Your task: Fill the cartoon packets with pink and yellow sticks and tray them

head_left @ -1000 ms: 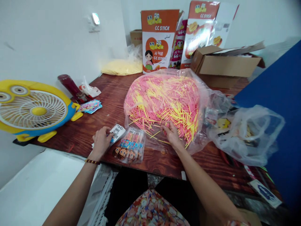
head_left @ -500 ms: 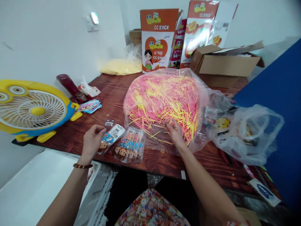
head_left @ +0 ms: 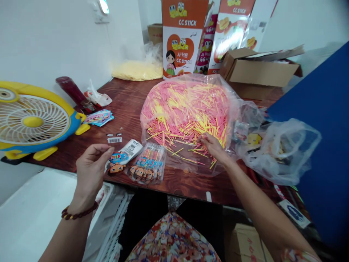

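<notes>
A large clear bag (head_left: 188, 78) of pink and yellow sticks lies open on the wooden table. My right hand (head_left: 211, 145) is at its front right, fingertips pinched among the sticks; what they hold is too small to name. My left hand (head_left: 94, 163) is raised at the left with thumb and forefinger pinched on the edge of a clear printed packet (head_left: 116, 168). Beside it lies a white-backed packet (head_left: 131, 150). Several filled packets (head_left: 148, 165) with pink sticks and brown cartoon faces overlap between my hands, near the table's front edge.
A yellow and blue fan (head_left: 35, 122) stands at the left, near a dark red bottle (head_left: 71, 91) and small cards (head_left: 99, 118). Printed boxes (head_left: 180, 40) and an open carton (head_left: 261, 74) stand behind. A white plastic bag (head_left: 289, 153) lies right, beside a blue panel (head_left: 321, 127).
My left hand has moved left and closer to me, with the clear packet at its fingertips. My right hand has shifted slightly right over the sticks. The view has tilted a little.
</notes>
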Available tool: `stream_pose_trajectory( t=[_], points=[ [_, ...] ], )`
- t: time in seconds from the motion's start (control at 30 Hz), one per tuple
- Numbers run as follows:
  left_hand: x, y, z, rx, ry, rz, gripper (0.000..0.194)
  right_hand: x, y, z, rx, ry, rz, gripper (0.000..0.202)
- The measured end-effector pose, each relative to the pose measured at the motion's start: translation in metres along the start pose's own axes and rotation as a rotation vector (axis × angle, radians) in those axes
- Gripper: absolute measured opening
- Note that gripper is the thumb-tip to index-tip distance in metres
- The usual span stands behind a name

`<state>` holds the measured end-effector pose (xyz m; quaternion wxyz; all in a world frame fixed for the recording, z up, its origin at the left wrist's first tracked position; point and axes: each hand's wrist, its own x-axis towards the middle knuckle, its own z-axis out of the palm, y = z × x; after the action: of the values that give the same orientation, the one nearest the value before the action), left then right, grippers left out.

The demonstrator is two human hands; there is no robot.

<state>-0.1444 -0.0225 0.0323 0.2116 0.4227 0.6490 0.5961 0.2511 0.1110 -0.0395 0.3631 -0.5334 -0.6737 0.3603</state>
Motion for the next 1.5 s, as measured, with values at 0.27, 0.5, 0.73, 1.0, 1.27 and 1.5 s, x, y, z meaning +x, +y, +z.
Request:
stream_pose_trajectory(
  t=[0.27,0.5,0.73,1.0,1.27,1.5],
  points=[
    [-0.013,0.0,0.006,-0.109,-0.068,-0.041,0.024,-0.012,-0.009,-0.007,-0.282,-0.046,-0.089,0.028],
    [-0.017,0.0,0.005,-0.065,-0.09,-0.048,0.025,-0.02,-0.018,0.003,-0.918,-0.45,-0.077,0.031],
    [-0.022,0.007,0.01,-0.101,-0.114,-0.098,0.025,-0.019,-0.021,0.021,-1.191,-0.444,-0.045,0.035],
    [-0.041,0.017,0.016,-0.192,-0.195,-0.235,0.03,-0.005,-0.014,0.02,-1.085,-0.328,-0.078,0.027],
    [-0.079,0.011,0.032,-0.305,-0.379,-0.355,0.024,0.004,0.007,0.013,-0.415,-0.057,-0.011,0.022],
    [-0.102,0.005,0.047,-0.281,-0.441,-0.373,0.02,0.006,-0.004,0.032,0.218,0.147,0.023,0.045]
  ],
)
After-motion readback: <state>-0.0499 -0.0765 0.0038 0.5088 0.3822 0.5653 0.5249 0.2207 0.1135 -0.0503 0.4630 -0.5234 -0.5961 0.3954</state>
